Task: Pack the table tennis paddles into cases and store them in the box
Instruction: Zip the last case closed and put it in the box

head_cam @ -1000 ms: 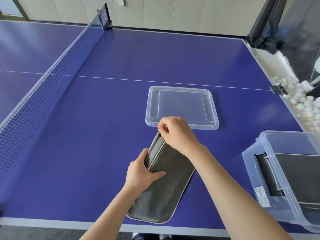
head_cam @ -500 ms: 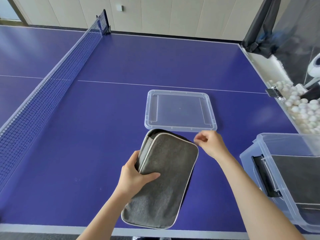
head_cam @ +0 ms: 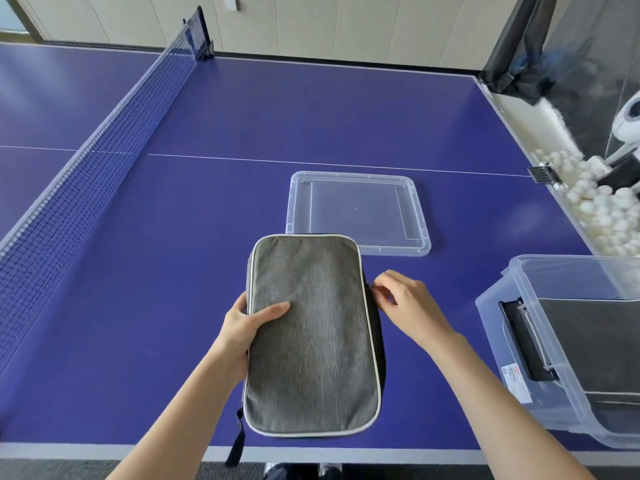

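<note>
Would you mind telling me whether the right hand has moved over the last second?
Yes. The right hand went from the lid's near-left corner rightward and toward the person, round the case to its right edge.

The grey rectangular fabric case (head_cam: 311,341) is finely flecked and edged in pale piping; the blue table tennis table (head_cam: 311,109) is crossed by thin white lines; the dark mesh net (head_cam: 86,188) is pale-banded

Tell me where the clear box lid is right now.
In the head view the clear lid lies flat on the blue table, just beyond the grey case and left of the storage box.
</note>
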Demonstrator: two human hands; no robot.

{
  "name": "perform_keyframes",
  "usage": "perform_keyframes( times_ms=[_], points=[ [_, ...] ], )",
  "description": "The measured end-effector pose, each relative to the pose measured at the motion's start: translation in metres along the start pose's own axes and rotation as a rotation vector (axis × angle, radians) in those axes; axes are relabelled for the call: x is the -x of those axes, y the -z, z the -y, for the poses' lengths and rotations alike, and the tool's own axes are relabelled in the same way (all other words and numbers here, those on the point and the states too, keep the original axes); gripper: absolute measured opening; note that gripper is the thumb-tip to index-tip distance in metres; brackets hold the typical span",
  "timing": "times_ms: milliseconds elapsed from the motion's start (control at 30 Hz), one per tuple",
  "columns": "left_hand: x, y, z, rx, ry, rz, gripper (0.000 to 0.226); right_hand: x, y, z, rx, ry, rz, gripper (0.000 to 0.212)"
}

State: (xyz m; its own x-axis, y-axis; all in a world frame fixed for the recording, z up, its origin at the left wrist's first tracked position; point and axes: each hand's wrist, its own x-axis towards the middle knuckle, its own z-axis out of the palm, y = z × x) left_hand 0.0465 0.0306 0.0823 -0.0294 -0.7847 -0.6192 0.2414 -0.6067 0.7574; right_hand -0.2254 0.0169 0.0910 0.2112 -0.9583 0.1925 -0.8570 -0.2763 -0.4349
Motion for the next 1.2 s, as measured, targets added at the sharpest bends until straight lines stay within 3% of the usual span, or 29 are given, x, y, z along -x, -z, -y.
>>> perform_keyframes(
  times_ms=[233,700,833,1200],
  points=[
    [-0.012,0.011,-0.009,0.174,0.007,-0.177,0.051,0.030,-0.016,0.011,-0.129,0.034,0.011,0.012],
    [-0.025,0.006,0.003,0.431,0.024,-0.377,0.052,0.068,-0.034,0.033,-0.100,-0.121,-0.142,0.016],
    [-0.027,0.001,0.004,0.466,0.061,-0.386,0.047,0.073,-0.039,0.035,-0.062,-0.121,-0.154,0.017],
    [-0.028,-0.025,0.008,0.610,0.109,-0.547,0.059,0.094,-0.069,0.080,-0.089,-0.128,-0.179,0.019]
  ],
)
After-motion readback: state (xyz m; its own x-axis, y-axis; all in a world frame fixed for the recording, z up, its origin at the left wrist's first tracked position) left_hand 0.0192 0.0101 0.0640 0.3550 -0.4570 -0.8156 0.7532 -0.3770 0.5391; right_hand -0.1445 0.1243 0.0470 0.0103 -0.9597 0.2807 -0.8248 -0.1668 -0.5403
